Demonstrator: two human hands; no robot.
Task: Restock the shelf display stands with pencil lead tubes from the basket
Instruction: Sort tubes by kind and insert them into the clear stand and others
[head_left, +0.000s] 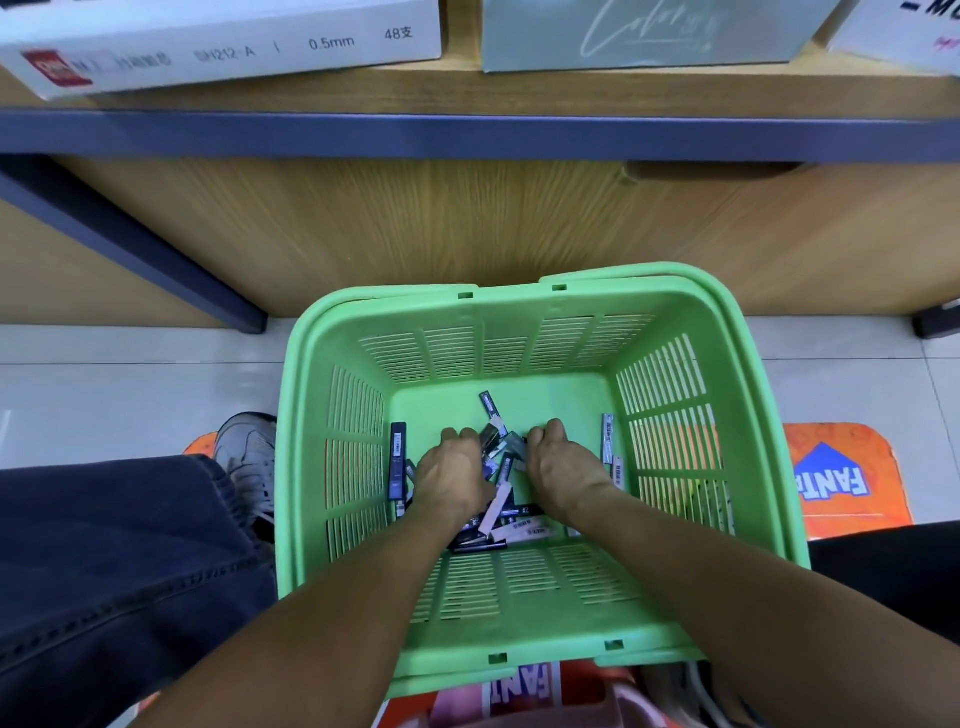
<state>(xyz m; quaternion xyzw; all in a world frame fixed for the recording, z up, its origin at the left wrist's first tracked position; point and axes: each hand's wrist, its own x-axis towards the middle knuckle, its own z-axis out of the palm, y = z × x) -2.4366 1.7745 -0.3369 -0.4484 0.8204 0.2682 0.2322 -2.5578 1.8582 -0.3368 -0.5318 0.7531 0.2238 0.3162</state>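
Both bare forearms come in from the bottom edge and go down into the green slotted plastic basket. Left hand and right hand sit side by side on the heap of pencil lead tubes — slim dark and white tubes w/ barcode labels, piled on the basket floor. Fingers on both are curled down into the pile, but can't tell if either grip actually has a tube pinched, fingertips are buried. One dark tube stands against the left wall, a couple more lean by the right wall. Basket rests on an orange printed stool, just in front of the wooden shelf unit. White cardboard box marked 0.5mm is up on the shelf — pale green box beside it. Dark jeans leg and grey sneaker at left.
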